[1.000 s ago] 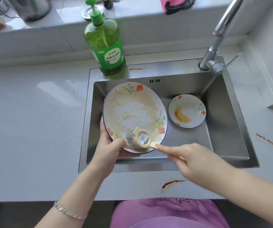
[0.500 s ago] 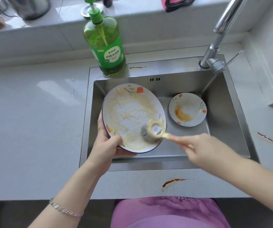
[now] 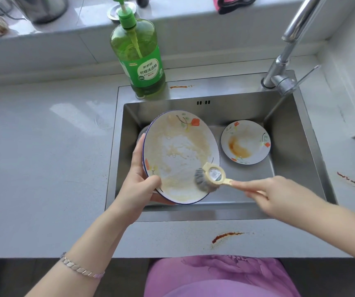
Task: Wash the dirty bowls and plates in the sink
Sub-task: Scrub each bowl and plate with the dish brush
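I see a white large plate (image 3: 178,155) with orange flowers and a blue rim, a matching small plate (image 3: 245,142) stained brown — a green soap bottle (image 3: 138,58), grey bench (image 3: 43,157), steel-grey sink (image 3: 290,146).

The green dish soap bottle (image 3: 139,56) carries a label (image 3: 148,71) with large white Chinese characters, 柠檬洗洁精. The smaller lines above and below them are too blurred to read. A sticker (image 3: 214,173) on the scrub brush (image 3: 209,179) bears tiny unreadable print.
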{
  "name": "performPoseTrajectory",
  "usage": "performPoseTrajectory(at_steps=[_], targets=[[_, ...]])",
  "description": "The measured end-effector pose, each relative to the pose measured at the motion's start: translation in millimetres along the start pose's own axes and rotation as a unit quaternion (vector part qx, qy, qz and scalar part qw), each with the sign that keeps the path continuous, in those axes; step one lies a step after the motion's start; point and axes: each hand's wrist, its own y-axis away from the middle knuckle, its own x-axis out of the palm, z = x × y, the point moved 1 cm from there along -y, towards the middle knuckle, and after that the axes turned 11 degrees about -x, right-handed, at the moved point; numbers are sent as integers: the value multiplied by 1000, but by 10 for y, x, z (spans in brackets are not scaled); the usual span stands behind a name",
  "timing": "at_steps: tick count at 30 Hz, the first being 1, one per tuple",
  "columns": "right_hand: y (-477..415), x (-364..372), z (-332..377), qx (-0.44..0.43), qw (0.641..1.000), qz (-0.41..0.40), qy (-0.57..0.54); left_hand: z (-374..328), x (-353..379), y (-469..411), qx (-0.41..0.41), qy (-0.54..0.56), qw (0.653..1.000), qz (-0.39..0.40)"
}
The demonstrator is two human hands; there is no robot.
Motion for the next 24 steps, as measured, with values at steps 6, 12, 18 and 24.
performPoseTrajectory(at_steps=[6,12,18,24], targets=[[-303,-225,-95,-1,972,-54,228,39,79,78,-74,-40,993,79],[-331,-30,-147,-11,962,-48,268,93,7,51,-94,15,993,71],[-95,232,-271,70,899,-242,-360,222,-144,-93,-95,134,986,1],[-356,285,-74,98,711,-223,-660,226,-64,-165,-117,142,981,61]])
